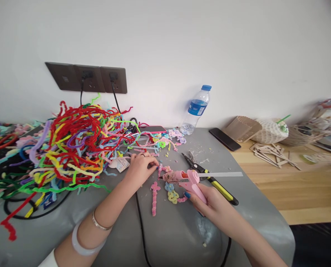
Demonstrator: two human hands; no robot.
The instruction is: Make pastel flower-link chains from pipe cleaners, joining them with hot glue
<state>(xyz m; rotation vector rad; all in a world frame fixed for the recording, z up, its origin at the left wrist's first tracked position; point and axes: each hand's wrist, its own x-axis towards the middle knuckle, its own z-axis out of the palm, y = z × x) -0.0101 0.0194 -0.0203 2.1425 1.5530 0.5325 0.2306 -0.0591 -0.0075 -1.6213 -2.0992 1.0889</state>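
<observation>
My right hand (209, 200) grips a pink glue gun (186, 179), its nozzle pointing left at a small pink pipe-cleaner piece (163, 170). My left hand (140, 165) presses its fingertips on that piece, holding it to the grey mat (168, 230). A twisted pink pipe-cleaner stem (154, 197) and a yellow and blue curled piece (172, 194) lie just in front of the gun. A white glue stick (223, 174) sticks out of the gun's back.
A big tangle of coloured pipe cleaners (68, 144) fills the left. Yellow-handled pliers (212, 180) lie right of the gun. A water bottle (196, 110), a black phone (224, 138), wooden sticks (271, 154) and wall sockets (90, 78) stand behind. A black cable (141, 230) runs toward me.
</observation>
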